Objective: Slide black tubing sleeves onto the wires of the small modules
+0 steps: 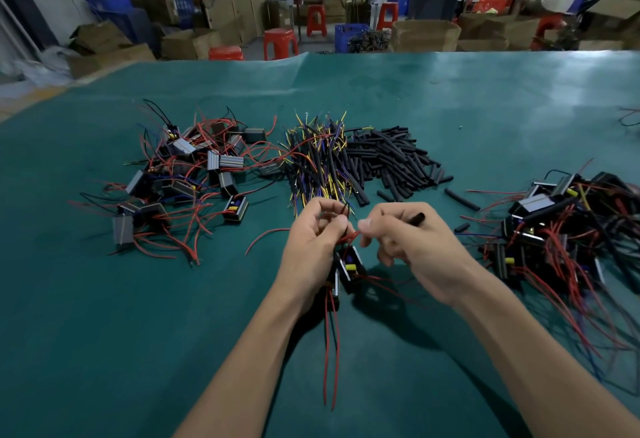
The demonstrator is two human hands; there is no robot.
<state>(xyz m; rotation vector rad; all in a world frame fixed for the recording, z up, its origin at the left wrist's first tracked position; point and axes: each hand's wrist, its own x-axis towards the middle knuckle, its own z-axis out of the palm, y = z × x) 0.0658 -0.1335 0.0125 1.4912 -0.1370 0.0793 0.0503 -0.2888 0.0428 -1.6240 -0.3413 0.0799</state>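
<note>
My left hand [313, 247] grips a small black module [350, 269] above the green table, its red wires [329, 351] hanging down toward me. Its fingertips pinch a thin wire near the module's top. My right hand [412, 250] pinches the red wire end close to the left fingertips and holds a black tubing sleeve [416, 218] that sticks out past its fingers. A pile of loose black sleeves [391, 160] lies just beyond my hands. A heap of modules with red wires [194, 174] sits at the left, another heap [568, 229] at the right.
A bundle of yellow, blue and black wires [318, 160] lies between the left heap and the sleeve pile. The green mat [485, 108] stretches to the far table edge. Red stools, cardboard boxes and seated people fill the room beyond.
</note>
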